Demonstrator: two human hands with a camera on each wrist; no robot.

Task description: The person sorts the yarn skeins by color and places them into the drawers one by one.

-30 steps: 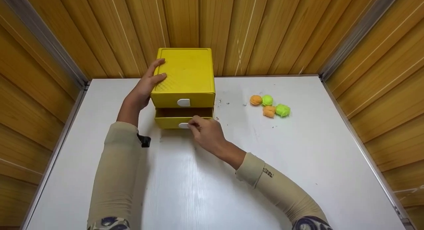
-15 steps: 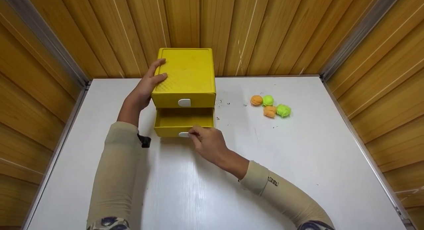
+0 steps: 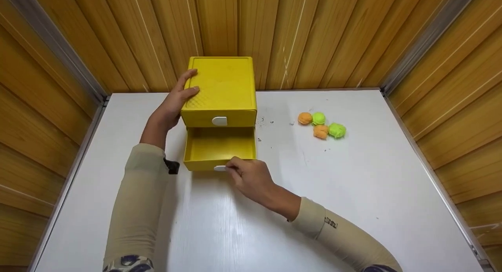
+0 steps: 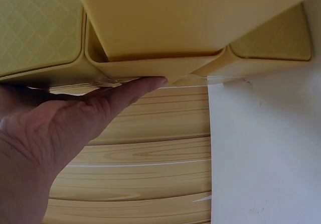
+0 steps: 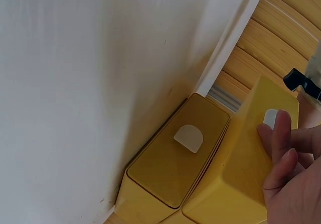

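A yellow drawer unit (image 3: 221, 84) stands at the back of the white table. Its middle drawer (image 3: 220, 145) is pulled well out, and its visible inside is bare. Flat against the unit's left side rests my left hand (image 3: 172, 103), two fingertips over the top edge; the left wrist view shows this hand (image 4: 65, 118) with a finger stretched along the side wall. My right hand (image 3: 253, 178) pinches the white drawer handle (image 3: 220, 168) between thumb and fingers. In the right wrist view the handle (image 5: 270, 117) is partly covered by the fingers.
Orange balls (image 3: 304, 118) and green balls (image 3: 337, 130) of crumpled-looking material lie grouped right of the unit. A shut lower drawer (image 5: 175, 158) shows below the pulled one in the right wrist view. Wood-patterned walls (image 3: 313, 37) border the table (image 3: 353, 185).
The middle drawer has slid out toward me, from slightly ajar to widely extended, with my right hand pulling its handle. My left hand stays on the unit's side.
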